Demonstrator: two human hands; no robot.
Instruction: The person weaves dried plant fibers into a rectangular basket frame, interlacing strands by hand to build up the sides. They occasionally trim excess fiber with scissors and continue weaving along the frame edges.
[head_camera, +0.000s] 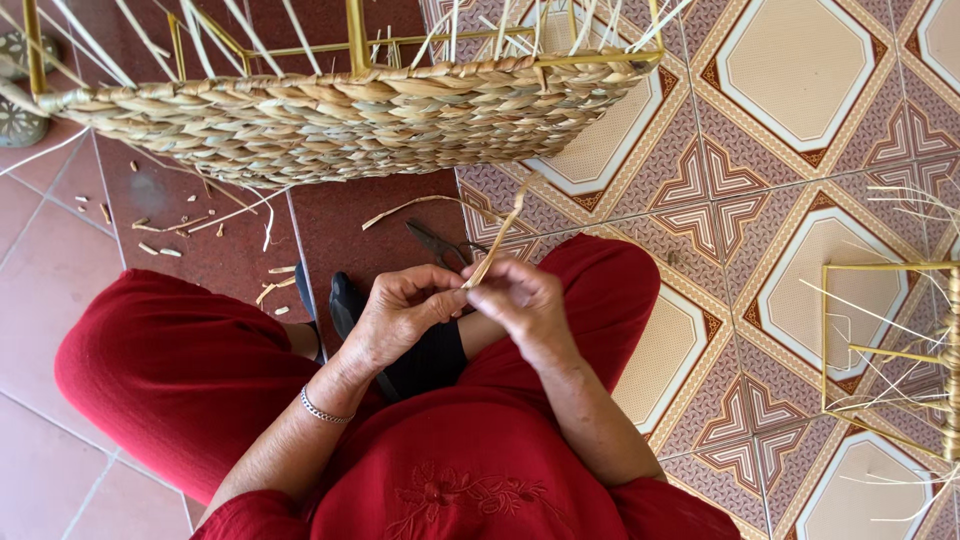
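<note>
I sit on the floor in red clothes. My left hand (400, 312) and my right hand (520, 300) meet above my lap, both pinching the lower end of a dry straw strand (500, 235) that runs up toward a half-woven basket (340, 120). The basket has a yellow metal frame (355, 30) with pale stakes sticking up and a braided straw wall. A silver bracelet sits on my left wrist.
Dark scissors (437, 243) lie on the floor just beyond my hands. Straw scraps (160, 235) litter the red tiles at left. A second yellow wire frame (890, 340) with loose strands stands on the patterned tiles at right.
</note>
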